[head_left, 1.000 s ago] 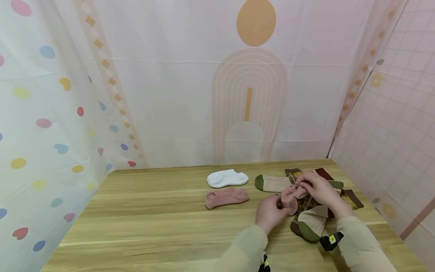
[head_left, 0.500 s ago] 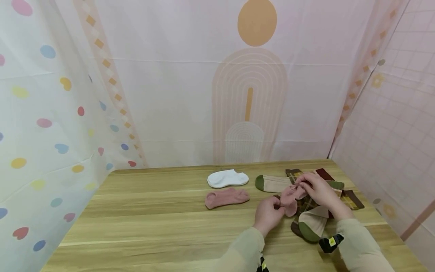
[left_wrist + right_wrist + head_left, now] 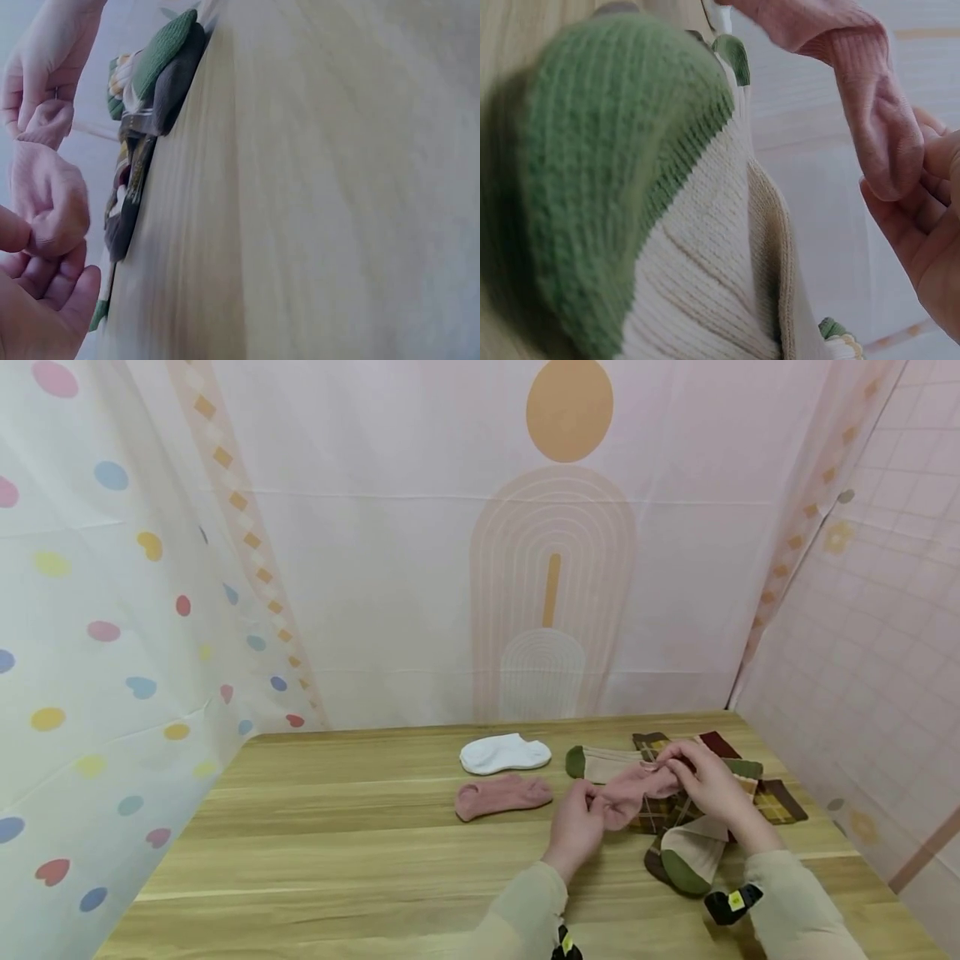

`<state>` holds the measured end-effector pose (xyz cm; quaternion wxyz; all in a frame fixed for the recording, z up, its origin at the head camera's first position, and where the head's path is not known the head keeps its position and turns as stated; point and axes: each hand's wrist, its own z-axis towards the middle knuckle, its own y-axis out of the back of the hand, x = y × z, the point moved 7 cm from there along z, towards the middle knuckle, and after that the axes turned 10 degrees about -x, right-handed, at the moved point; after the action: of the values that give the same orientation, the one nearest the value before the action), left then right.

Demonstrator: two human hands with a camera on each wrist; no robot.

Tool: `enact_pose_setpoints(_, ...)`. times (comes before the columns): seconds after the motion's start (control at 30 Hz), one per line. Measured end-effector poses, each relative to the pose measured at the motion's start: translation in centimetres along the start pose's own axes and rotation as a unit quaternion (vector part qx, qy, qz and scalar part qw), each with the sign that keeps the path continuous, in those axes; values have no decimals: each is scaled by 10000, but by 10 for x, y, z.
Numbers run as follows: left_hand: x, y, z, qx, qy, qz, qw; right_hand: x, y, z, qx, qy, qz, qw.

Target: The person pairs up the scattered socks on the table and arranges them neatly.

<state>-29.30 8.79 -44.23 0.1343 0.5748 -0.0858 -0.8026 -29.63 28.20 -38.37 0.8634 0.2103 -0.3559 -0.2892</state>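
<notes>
A pink sock is stretched between both hands, above a pile of socks on the table's right side. My left hand pinches one end of it between thumb and fingers. At the other end my right hand pinches it, as the right wrist view shows with the sock's rounded end. Under and around the hands lie cream socks with green toes and brown plaid socks. A second pink sock lies flat to the left of the left hand.
Behind the flat pink sock lies a white ankle sock. The wooden table stretches left and forward. Patterned curtains hang along its back and both sides.
My left hand has moved left and slightly up, drawing the held pink sock out longer. The right hand stays nearly in place. The flat socks have not moved.
</notes>
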Motion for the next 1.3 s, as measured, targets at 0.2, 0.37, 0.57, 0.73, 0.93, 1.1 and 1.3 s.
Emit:
enact_pose_setpoints(0.2, -2, 11, 5, -52, -334, -226, 9992, -4, -1, 1, -186, -407, 99, 9989)
enact_pose_setpoints(0.37, 1, 22, 10, -172, -393, -348, 9985, -4, -3, 3, -350, -656, 213, 9970)
enact_pose_setpoints(0.57, 4, 35, 17, -348, -345, -338, 9982, -1, -9, 6, -464, -733, 518, 9949)
enact_pose_setpoints(0.73, 4, 46, 20, -433, -203, -423, 9980, 3, -19, 11, -383, -867, 608, 9936)
enact_pose_setpoints(0.93, 2, 58, 24, -499, -201, -634, 9965, 11, -30, 19, -346, -745, 594, 9948)
enact_pose_setpoints(1.1, 3, 68, 30, -648, -158, -799, 9946, 17, -38, 23, -318, -661, 706, 9948)
enact_pose_setpoints(1.3, 4, 77, 33, -650, -257, -685, 9952, 19, -48, 23, -161, -668, 767, 9947)
